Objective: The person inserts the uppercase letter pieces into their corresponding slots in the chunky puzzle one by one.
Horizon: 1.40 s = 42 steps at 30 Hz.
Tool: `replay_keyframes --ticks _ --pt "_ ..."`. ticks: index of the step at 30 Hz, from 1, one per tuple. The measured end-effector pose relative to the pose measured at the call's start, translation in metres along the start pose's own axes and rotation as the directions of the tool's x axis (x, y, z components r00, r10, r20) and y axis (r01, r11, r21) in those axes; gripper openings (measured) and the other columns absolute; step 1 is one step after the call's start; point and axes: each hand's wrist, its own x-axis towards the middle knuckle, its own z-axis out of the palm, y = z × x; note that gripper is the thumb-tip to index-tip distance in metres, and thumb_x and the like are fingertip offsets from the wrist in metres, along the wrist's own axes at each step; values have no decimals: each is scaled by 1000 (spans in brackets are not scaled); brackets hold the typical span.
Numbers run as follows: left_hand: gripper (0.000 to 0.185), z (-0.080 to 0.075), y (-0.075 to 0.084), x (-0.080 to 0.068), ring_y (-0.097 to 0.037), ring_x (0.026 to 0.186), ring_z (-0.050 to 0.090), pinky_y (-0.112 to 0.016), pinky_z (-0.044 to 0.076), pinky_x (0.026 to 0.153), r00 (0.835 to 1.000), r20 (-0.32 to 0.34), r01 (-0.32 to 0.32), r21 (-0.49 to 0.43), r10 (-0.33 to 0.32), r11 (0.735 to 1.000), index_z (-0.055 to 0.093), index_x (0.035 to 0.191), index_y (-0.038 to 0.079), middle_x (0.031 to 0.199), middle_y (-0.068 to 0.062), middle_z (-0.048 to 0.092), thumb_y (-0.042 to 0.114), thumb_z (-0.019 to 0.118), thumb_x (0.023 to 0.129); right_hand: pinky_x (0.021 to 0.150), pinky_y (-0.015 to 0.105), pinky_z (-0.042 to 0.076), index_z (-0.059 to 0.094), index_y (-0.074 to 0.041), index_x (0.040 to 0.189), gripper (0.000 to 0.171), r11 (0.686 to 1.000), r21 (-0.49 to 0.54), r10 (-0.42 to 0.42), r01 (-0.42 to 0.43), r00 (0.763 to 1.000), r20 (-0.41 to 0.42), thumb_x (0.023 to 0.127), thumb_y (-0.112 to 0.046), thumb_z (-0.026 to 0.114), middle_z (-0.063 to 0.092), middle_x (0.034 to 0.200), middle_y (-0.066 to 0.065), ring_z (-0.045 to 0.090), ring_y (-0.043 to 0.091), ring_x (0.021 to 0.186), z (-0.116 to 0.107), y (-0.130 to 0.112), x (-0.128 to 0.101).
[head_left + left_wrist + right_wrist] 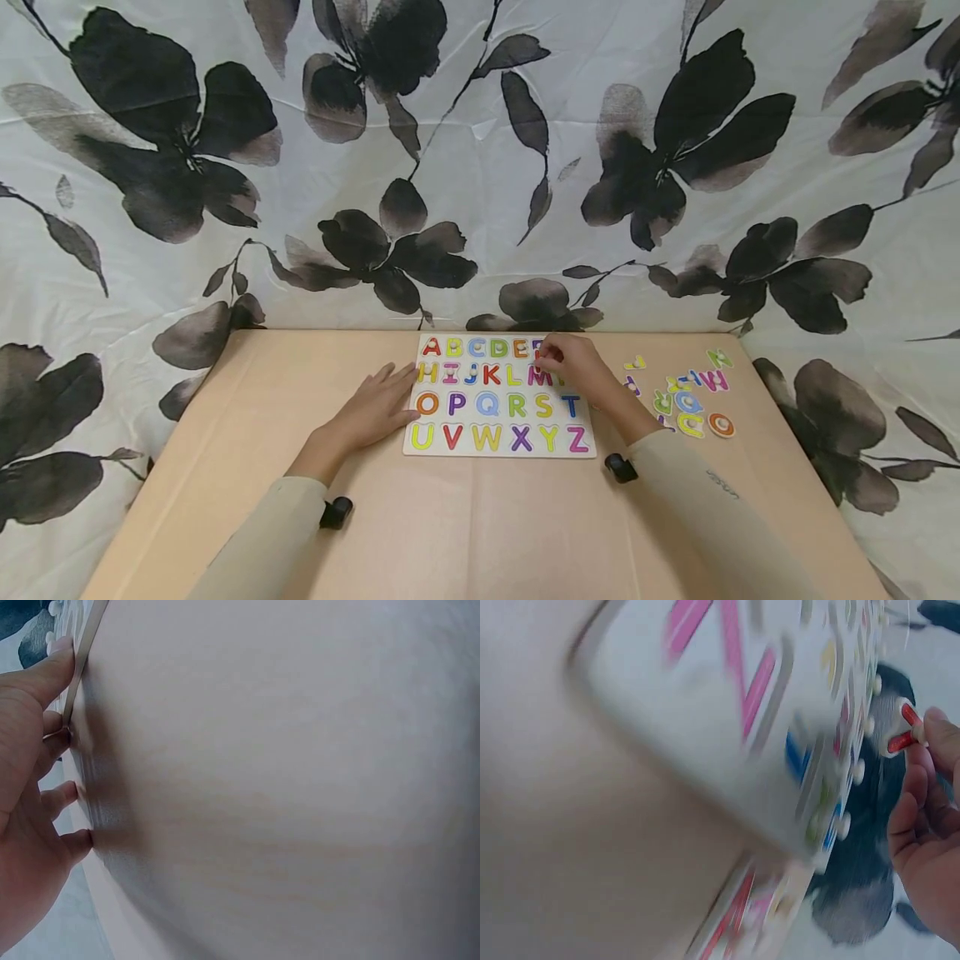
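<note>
A white alphabet puzzle board [498,421] lies near the far edge of the table, with rows of coloured letters from A to Z. My left hand [378,404] rests at its left edge, fingers extended. In the left wrist view the thumb [54,673] lies over the board's edge while other fingertips touch the table. Above the board's upper right part, my right hand [581,362] pinches a red letter piece [901,741] by its small knob. The piece is tilted and raised off the board in the right wrist view. The hand covers some letters in the upper rows.
Several loose letter pieces lie to the right of the board, among them an orange O [722,425], a blue Q [687,402], a pink letter [713,381] and a green N [720,358]. A flower-patterned cloth [480,167] borders the tan table [465,525].
</note>
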Motion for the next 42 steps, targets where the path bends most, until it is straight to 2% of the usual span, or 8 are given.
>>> replay_keyframes --ticks 6,11,17,21,26,30,42 --pt "80 0 0 1 -45 158 16 -66 16 126 1000 1 11 -6 -11 1000 32 163 10 171 -9 28 42 67 99 59 23 48 69 -14 93 13 999 7 -35 35 999 -26 93 -21 79 63 81 -1 57 15 68 20 -28 11" --pt "80 -1 1 1 -44 158 16 -66 16 126 1000 -1 15 -13 -15 1000 32 163 10 170 -9 29 43 68 98 60 24 48 69 -14 90 14 1000 8 -21 21 1000 -11 93 -23 79 63 80 -1 57 14 69 36 -43 18" --pt "80 0 1 1 -44 158 16 -65 15 126 1000 -6 14 -21 -14 1000 33 163 11 171 -8 28 42 68 98 60 22 45 67 -15 86 18 1000 -14 -17 17 1000 10 93 -26 79 62 74 -3 54 11 67 50 -48 25" --pt "79 0 1 1 -45 158 16 -66 15 126 1000 -7 12 -17 -12 1000 33 162 10 170 -9 29 42 68 98 57 22 44 65 -15 85 19 1000 -14 28 -28 999 32 93 -26 79 61 72 -2 55 12 65 56 -54 26" --pt "80 1 1 1 -44 158 16 -66 16 126 1000 1 15 -9 -15 1000 32 163 11 170 -9 29 42 68 99 56 22 42 65 -16 82 21 997 -71 33 -31 999 30 93 -28 78 60 69 -4 55 11 64 64 -55 28" --pt "79 1 1 0 -45 158 17 -66 17 126 1000 -1 9 -6 -9 1000 33 162 10 170 -9 30 41 68 98 59 22 43 67 -16 84 20 993 -110 39 -33 998 56 95 -29 77 61 72 -4 55 11 67 68 -58 28" --pt "80 0 1 -3 -45 158 18 -67 17 125 1000 -5 2 -8 -2 1000 33 162 10 170 -10 30 42 68 98 66 24 48 71 -14 91 12 989 -132 80 -67 992 95 97 -24 74 62 81 0 58 14 77 75 -63 26"
